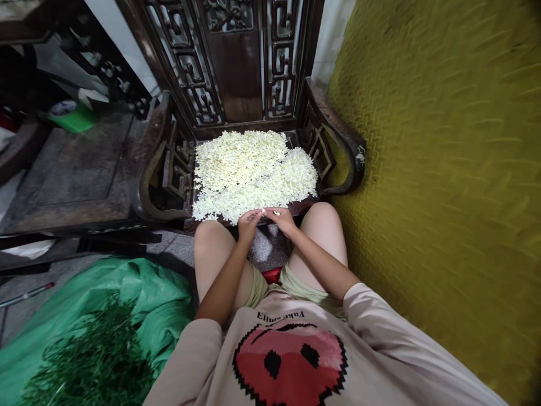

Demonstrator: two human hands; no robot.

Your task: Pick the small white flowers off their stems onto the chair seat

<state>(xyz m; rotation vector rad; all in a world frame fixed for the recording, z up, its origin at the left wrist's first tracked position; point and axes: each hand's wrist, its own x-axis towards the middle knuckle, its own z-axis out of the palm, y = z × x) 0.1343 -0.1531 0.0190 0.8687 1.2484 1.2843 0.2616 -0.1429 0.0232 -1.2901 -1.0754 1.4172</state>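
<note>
Filling the nearest part of the view, a pale shirt (380, 361) with a red pixelated print was worn by the person. To the left, feathery greens (97, 355) were held in the folds of a green sack (164, 285). Farther out, between the bent knees, the left hand (249, 221) and right hand (282, 219) were held close together, their fingertips pinched on one small white blossom (263, 210); by which hand it was gripped more firmly could not be told. Another pale piece (276, 213) was seen against the right hand's fingers. Just past the hands, a whiter heap (270, 189) of blossoms was spread along the seat, touched at its back by a yellower heap (240, 158). Both were borne by a dark wooden chair (239, 73), by whose carved back they were bounded. The right side was lined by a yellow textured surface (439, 180).
</note>
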